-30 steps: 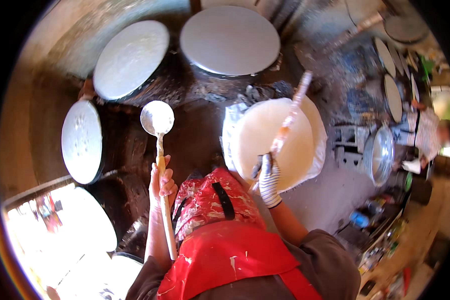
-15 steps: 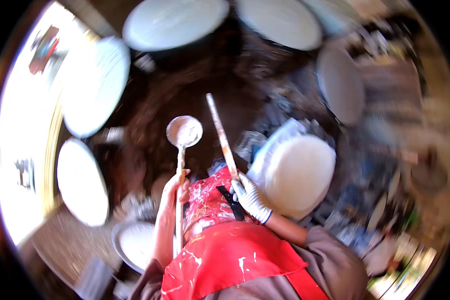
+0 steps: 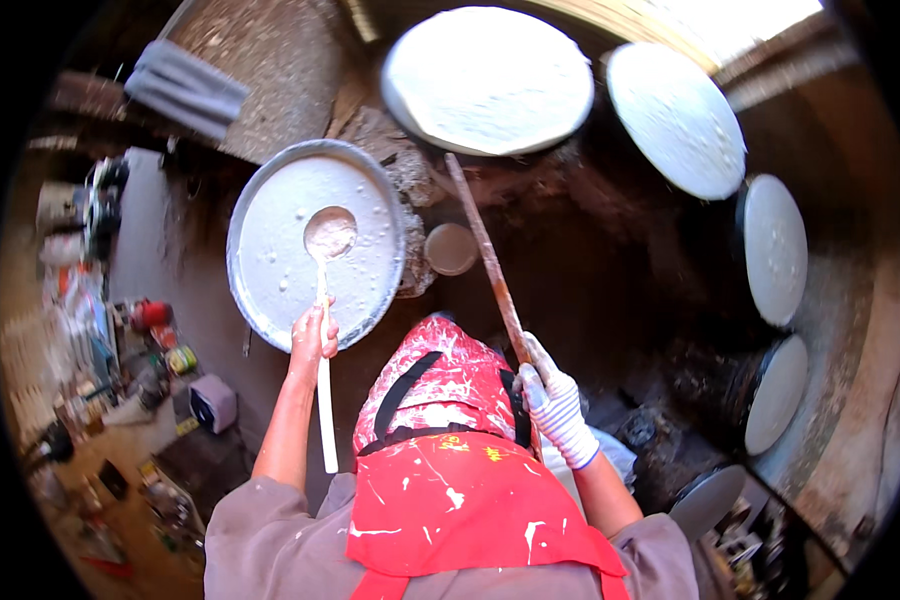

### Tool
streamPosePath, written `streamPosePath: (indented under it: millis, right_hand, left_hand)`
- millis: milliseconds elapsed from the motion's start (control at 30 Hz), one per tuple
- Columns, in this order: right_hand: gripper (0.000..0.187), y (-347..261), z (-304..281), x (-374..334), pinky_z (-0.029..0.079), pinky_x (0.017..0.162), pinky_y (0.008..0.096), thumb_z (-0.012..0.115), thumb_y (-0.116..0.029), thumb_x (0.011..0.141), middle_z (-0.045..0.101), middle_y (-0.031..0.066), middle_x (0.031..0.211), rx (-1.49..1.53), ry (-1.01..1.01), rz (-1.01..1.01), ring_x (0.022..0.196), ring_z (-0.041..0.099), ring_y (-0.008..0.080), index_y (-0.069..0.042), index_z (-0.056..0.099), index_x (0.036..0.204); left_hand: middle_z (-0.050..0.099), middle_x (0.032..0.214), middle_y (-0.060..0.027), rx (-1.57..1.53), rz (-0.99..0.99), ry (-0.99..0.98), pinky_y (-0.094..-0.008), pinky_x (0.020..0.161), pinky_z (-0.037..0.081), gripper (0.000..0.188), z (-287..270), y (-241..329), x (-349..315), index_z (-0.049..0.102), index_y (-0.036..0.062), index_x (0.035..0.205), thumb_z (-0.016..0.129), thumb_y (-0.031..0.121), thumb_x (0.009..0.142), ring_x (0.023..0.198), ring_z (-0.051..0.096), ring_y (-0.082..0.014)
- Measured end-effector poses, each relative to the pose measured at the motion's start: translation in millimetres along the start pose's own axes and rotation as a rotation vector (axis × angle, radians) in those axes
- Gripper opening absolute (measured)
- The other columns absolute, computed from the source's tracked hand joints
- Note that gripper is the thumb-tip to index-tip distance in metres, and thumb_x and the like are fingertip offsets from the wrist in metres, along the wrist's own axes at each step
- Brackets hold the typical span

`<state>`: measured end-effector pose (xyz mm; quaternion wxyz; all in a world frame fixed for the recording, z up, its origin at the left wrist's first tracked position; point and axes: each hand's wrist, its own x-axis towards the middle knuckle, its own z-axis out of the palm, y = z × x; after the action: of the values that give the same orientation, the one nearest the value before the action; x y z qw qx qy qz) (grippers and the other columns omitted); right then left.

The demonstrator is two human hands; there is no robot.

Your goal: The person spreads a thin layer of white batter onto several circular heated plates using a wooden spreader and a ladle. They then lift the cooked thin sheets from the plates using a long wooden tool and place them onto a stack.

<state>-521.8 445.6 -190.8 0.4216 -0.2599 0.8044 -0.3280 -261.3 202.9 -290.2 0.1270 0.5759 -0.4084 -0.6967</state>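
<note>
My bare left hand point(image 3: 313, 336) is closed around the long pale handle of a ladle point(image 3: 332, 233). The ladle's bowl is over the thick white batter point(image 3: 270, 262) in a round basin point(image 3: 237, 292); I cannot tell how deep it dips. On my right hand point(image 3: 558, 408) is a striped white glove, its fingers wrapped round a long, thin wooden stick point(image 3: 484, 245). The stick slants up and away, its far tip near the lower edge of a large round pan point(image 3: 488, 82) with a white surface. White splashes mark my red apron point(image 3: 450, 500).
More round white-topped pans point(image 3: 676, 120) curve around the right side, the nearest one point(image 3: 708, 502) greyer. A small round lid-like disc point(image 3: 451, 249) is beside the basin. Folded grey cloth point(image 3: 186, 88) lies at the far left. Bottles and mixed goods point(image 3: 100, 350) crowd the left.
My view has swung left, toward the basin. The ladle, raised over dark ground before, is now over the white batter. Both hands keep hold of their tools.
</note>
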Motion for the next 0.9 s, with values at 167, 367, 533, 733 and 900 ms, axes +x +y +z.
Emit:
streamPosePath:
  millis: [167, 367, 533, 733, 900]
  right_hand:
    - [0.041, -55, 35, 16, 0.036, 0.044, 0.0162, 0.045, -0.017, 0.089, 0.051, -0.0008, 0.062, 0.285, 0.030, 0.147, 0.046, 0.040, 0.0019, -0.005, 0.038, 0.127]
    - [0.041, -103, 50, 30, 0.035, 0.045, 0.0164, 0.045, -0.016, 0.088, 0.052, 0.0002, 0.063, 0.097, -0.060, 0.022, 0.046, 0.040, 0.0022, -0.004, 0.038, 0.128]
    - [0.043, -122, 49, 44, 0.035, 0.046, 0.0165, 0.046, -0.017, 0.088, 0.052, -0.0003, 0.064, 0.117, -0.100, 0.025, 0.047, 0.040, 0.0021, -0.006, 0.038, 0.128]
    - [0.041, -116, 38, 54, 0.034, 0.045, 0.0167, 0.044, -0.016, 0.088, 0.052, -0.0002, 0.063, 0.027, -0.152, -0.184, 0.047, 0.040, 0.0021, -0.006, 0.039, 0.127]
    - [0.043, -105, 21, 41, 0.029, 0.039, 0.0161, 0.047, -0.022, 0.089, 0.050, 0.0002, 0.060, 0.275, -0.066, 0.074, 0.042, 0.037, 0.0020, -0.006, 0.039, 0.127]
  left_hand:
    - [0.059, 0.084, -0.0214, 0.983, 0.266, 0.311, -0.0466, 0.066, 0.045, 0.029, -27, -19, 49, 0.053, 0.0095, 0.103, 0.049, 0.029, 0.082, 0.077, 0.057, -0.0383]
    - [0.060, 0.080, -0.0197, 1.026, 0.408, 0.249, -0.0451, 0.063, 0.045, 0.026, -69, 55, 66, 0.053, 0.0081, 0.101, 0.049, 0.024, 0.081, 0.074, 0.058, -0.0369]
    - [0.059, 0.084, -0.0204, 0.705, 0.802, 0.616, -0.0396, 0.062, 0.047, 0.037, -74, 135, 17, 0.046, 0.0104, 0.118, 0.049, 0.013, 0.081, 0.074, 0.058, -0.0366]
    - [0.059, 0.075, -0.0221, 1.046, 0.331, 0.296, -0.0473, 0.064, 0.045, 0.033, -77, 7, 51, 0.047, 0.0101, 0.111, 0.047, 0.025, 0.081, 0.072, 0.058, -0.0386]
    - [0.059, 0.079, -0.0187, 0.631, 0.891, 0.760, -0.0396, 0.058, 0.046, 0.033, -68, 107, -24, 0.048, 0.0079, 0.114, 0.049, 0.018, 0.083, 0.069, 0.058, -0.0355]
